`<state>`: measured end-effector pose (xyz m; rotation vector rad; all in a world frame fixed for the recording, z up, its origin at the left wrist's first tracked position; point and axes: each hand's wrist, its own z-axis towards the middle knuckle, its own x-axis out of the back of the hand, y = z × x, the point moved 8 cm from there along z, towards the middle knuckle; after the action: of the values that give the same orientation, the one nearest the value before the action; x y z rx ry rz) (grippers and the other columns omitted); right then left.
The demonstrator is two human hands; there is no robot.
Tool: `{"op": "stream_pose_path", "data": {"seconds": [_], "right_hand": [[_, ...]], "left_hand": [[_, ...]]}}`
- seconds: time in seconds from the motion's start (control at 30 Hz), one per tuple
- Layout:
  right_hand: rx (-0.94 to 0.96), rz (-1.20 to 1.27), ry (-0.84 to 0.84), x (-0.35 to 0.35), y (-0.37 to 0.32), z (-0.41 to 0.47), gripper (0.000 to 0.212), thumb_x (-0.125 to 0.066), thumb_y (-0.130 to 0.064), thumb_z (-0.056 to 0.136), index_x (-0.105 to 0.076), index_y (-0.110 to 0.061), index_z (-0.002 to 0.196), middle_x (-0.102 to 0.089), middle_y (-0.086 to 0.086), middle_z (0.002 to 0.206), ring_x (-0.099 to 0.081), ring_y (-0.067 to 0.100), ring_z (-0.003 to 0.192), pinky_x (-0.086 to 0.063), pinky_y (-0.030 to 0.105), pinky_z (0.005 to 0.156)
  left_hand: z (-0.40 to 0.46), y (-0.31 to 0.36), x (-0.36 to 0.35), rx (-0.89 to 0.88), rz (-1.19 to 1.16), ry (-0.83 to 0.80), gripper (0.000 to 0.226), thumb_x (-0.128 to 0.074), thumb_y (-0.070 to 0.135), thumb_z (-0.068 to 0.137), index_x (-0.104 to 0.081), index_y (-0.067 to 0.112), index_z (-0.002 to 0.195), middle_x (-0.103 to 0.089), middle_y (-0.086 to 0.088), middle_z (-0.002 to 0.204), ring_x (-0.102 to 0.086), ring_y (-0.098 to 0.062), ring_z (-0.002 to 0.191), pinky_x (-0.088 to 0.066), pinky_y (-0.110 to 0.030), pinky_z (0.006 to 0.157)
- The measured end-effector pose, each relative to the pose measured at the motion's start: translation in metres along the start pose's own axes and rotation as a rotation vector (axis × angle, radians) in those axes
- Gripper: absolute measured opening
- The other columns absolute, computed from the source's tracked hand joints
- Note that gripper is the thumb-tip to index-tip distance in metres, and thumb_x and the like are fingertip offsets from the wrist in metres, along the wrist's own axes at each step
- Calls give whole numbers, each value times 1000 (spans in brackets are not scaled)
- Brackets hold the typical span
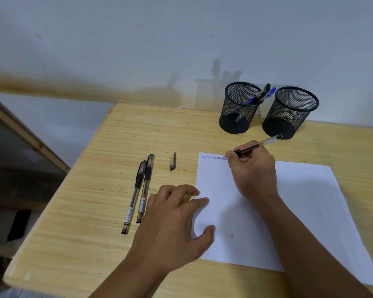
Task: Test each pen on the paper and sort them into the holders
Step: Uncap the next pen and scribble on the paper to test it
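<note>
My right hand (253,168) grips an uncapped clear-barrelled pen (265,144), its tip touching the top left of the white paper (299,201) beside a short row of small written marks (210,157). My left hand (177,220) lies flat with spread fingers on the paper's left edge, holding nothing. A loose black pen cap (172,161) lies on the desk left of the paper. Two capped black pens (139,192) lie side by side further left. Two black mesh holders stand at the back: the left holder (239,108) contains several pens, the right holder (289,112) looks empty.
The wooden desk (95,211) ends at its left edge near the two pens and backs onto a pale wall. A wooden frame (26,134) leans off to the left, beyond the desk.
</note>
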<state>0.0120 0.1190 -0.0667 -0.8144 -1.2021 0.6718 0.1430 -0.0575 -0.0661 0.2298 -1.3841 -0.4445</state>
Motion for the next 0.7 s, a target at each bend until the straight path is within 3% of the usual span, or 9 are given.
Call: {"op": "stream_pose_path", "data": {"seconds": [0.43,0.7], "right_hand": [[39,18,-6,1,-1,-1,14,-73,-24,87,-66,-12,88,-73,-3,72,-72,14,71,-59,33,74],[-92,268,-3,8,10,-1,11,-71,-24,89,-69,-14,86,-75,0,73,-73,11,71,-58,33,76]], "left_hand": [[0,-1,-1,-2,-11,-2,50,-63,63,73,-69,38,116,-57,20,124,-48,-10,114,-35,-32,88],[0,-1,-2,2,10,-26,54,-59,65,74,-65,39,121,-55,20,127,-46,-10,117,-33,-33,89]]}}
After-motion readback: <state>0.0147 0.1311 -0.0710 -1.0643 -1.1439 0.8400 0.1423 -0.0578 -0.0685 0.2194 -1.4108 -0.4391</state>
